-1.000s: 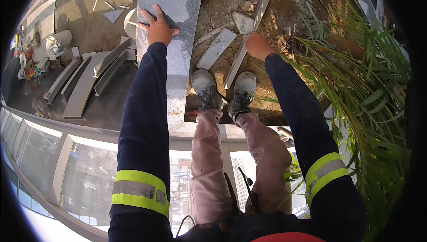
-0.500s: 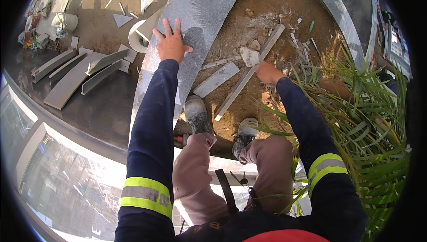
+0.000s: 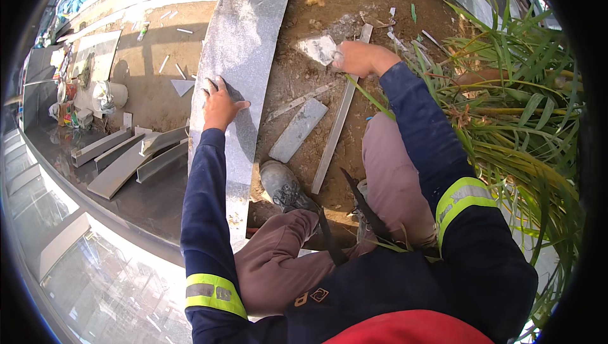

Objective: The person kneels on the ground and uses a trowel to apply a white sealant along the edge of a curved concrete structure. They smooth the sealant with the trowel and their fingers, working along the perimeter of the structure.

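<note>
My left hand (image 3: 220, 108) lies on a long grey stone slab (image 3: 244, 34), its fingers apart near the left edge. My right hand (image 3: 362, 59) is closed round a trowel; its handle is hidden in the grip. The whitish, mortar-smeared trowel blade (image 3: 318, 50) points left, just above or against the brown soil (image 3: 304, 12); I cannot tell if it touches. Below the right hand, a long narrow strip (image 3: 335, 135) lies aslant on the soil. A short grey stone piece (image 3: 299, 130) rests left of it, beside my shoe (image 3: 285, 186).
Leafy palm fronds (image 3: 513, 116) crowd the right side, touching my right arm. Left of the slab, several cut stone lengths (image 3: 117, 167) lie on a dark polished surface. A white bucket (image 3: 111, 96) stands farther back. Glass panels (image 3: 114, 281) run along the lower left.
The view has shifted. My right hand has carried the trowel farther out and to the left, off the narrow strip. My left hand stays on the slab, nearer its left edge.
</note>
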{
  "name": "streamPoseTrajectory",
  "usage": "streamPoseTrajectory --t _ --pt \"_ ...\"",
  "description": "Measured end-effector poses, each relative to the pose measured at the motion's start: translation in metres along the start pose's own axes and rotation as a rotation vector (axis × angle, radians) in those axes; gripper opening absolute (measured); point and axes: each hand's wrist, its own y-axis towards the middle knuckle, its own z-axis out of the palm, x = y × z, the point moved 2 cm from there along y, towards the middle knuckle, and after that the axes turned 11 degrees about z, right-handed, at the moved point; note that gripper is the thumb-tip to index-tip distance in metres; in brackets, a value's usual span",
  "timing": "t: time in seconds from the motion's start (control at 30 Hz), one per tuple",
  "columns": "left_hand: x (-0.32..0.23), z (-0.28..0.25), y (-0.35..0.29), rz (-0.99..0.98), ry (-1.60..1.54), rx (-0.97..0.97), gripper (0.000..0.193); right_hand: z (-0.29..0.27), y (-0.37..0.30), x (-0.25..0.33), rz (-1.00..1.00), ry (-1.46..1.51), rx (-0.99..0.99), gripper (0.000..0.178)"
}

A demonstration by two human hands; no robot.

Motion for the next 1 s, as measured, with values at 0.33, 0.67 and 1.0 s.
streamPoseTrajectory --t 0.33,0.67,1.0 --pt "-0.011 0.026 -0.042 0.265 0.005 0.025 0.121 0.034 0.107 -0.034 -0.012 0.644 -0.141 0.055" --pt "-0.005 0.031 -0.016 0.269 -0.044 -0.032 0.11 0.144 -0.003 0.046 0.017 0.574 -0.095 0.036" --pt "-0.002 0.028 0.007 0.286 -0.168 0.021 0.106 0.073 0.042 0.013 0.131 0.695 -0.254 0.033"
